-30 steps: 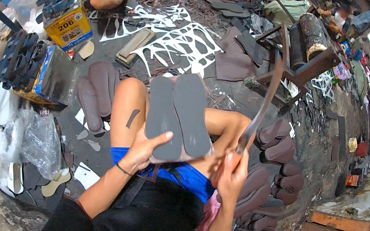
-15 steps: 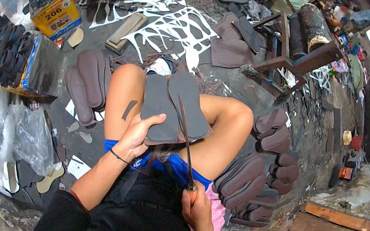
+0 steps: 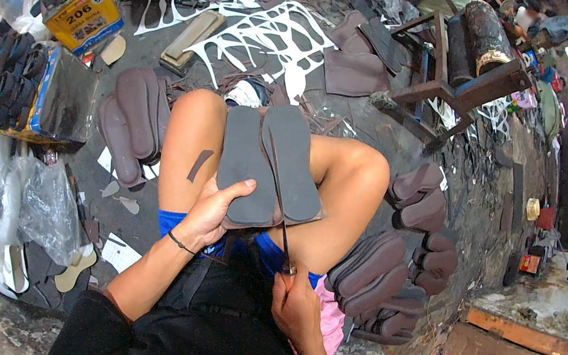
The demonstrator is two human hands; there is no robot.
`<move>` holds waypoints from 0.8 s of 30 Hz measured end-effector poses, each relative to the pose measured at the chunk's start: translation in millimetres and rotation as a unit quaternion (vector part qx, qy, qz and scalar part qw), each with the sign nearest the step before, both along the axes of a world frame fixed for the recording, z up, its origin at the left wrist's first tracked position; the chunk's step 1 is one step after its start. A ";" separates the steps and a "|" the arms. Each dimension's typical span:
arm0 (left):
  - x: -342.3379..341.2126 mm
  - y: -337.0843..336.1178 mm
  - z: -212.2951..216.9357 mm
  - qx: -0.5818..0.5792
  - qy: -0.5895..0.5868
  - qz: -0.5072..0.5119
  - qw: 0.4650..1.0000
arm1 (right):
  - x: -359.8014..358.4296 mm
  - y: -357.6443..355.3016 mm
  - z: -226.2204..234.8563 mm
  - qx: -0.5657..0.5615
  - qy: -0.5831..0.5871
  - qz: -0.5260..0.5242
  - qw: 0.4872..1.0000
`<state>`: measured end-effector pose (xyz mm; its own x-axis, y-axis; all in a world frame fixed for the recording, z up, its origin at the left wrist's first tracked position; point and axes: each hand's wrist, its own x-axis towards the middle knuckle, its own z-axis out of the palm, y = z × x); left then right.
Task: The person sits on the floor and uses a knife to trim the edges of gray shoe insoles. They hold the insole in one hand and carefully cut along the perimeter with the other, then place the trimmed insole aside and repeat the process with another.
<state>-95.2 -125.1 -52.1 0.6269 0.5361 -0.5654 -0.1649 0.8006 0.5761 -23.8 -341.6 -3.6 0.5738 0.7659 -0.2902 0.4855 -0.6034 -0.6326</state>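
The left hand (image 3: 205,217) grips the pair of grey soles (image 3: 246,156) at its near left corner: the thumb lies flat on top of the left-hand sole, and the other fingers pass underneath, where they are hidden. The two soles lie side by side above the lap, between the left thigh (image 3: 187,130) and the right thigh (image 3: 353,193), with a narrow gap running from their far edge to their near edge.

The right hand (image 3: 296,305) is closed around the handle of a long, slim knife (image 3: 278,183), near the body. The blade runs over the near edge of the pair and along the gap, its tip short of the far edge. Whether it touches either sole cannot be told.

A dark curved strip (image 3: 199,166) lies on the left thigh. On the floor (image 3: 133,224), a stack of brown soles (image 3: 136,113) sits beyond the left thigh, and a larger brown stack (image 3: 374,269) sits beside the right. Past the knees spreads a white lattice of cut sheet (image 3: 293,80), with a long beige block (image 3: 193,40) by its left edge. Clear plastic bags (image 3: 51,205) lie farther left, near a yellow and blue box (image 3: 86,6).
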 end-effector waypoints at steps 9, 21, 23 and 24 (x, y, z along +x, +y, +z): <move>-3.0 -5.8 -4.1 0.007 -0.014 -0.016 1.000 | -0.2 22.0 -23.2 0.033 -0.014 -0.002 0.999; -9.5 -8.3 -3.3 -0.014 -0.030 -0.019 0.999 | 26.2 57.2 -58.9 0.058 -0.006 0.097 0.994; -10.4 -7.0 -0.6 -0.024 -0.035 -0.017 0.999 | 29.7 63.7 -63.2 0.099 -0.037 0.127 0.986; -11.0 -6.3 0.4 -0.029 -0.038 -0.016 0.999 | 28.6 68.5 -65.1 0.154 -0.056 0.121 0.979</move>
